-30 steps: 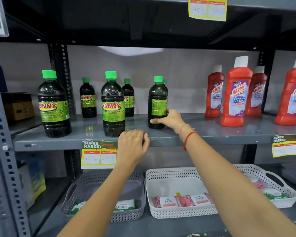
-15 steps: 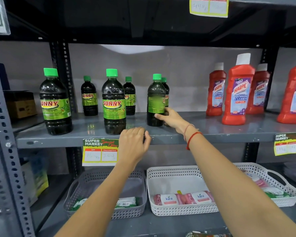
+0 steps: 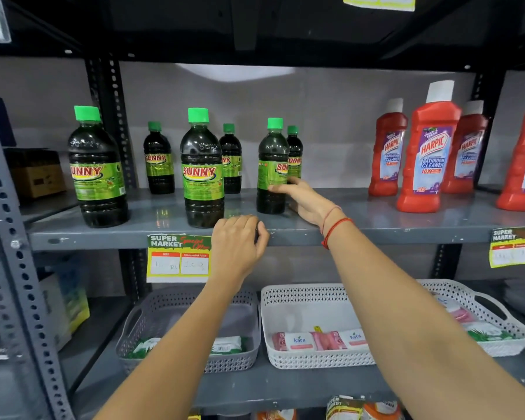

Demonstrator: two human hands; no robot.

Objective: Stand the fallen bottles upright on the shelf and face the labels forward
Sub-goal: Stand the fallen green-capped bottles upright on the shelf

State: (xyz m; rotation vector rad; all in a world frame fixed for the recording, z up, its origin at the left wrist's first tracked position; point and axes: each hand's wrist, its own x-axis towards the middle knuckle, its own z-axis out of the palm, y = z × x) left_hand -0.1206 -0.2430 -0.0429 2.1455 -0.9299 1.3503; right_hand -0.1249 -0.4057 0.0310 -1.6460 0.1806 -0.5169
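Several dark bottles with green caps and green SUNNY labels stand upright on the grey shelf [image 3: 376, 225]. My right hand [image 3: 303, 198] holds the lower part of the right-hand front bottle [image 3: 272, 165], whose label is turned partly sideways so only "SU" shows at its right edge. The front bottles at the left [image 3: 96, 171] and middle [image 3: 202, 174] face forward. Behind them stand three smaller-looking bottles [image 3: 159, 160]. My left hand [image 3: 237, 247] rests curled over the shelf's front edge, holding no bottle.
Red HARPIC bottles [image 3: 428, 153] stand upright at the right of the same shelf. A price tag [image 3: 178, 257] hangs from the shelf edge. Below sit a grey basket [image 3: 246, 359] and a white basket [image 3: 285, 301] with packets. A perforated steel post [image 3: 9, 237] rises at left.
My right hand has turned the right-hand front bottle, so the SUNNY lettering has come into sight at its right edge. My left hand has stayed on the shelf edge.
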